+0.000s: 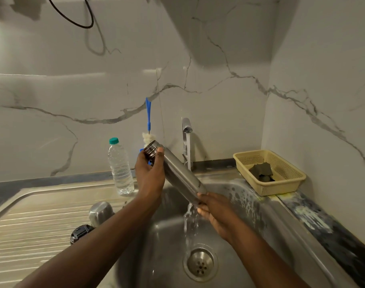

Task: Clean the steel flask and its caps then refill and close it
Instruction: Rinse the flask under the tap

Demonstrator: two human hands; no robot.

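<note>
The steel sink (160, 256) spans the foreground. Over its basin the steel flask (177, 173) lies tilted, open mouth up-left, in the tap's (186, 129) stream. Left of the basin stands a plastic water bottle (120, 169). The left hand (150, 173) grips the flask's neck and the right hand (214, 208) clasps its base. Also left of the basin sit a steel cap (101, 213) and a black cap (80, 232).
</note>
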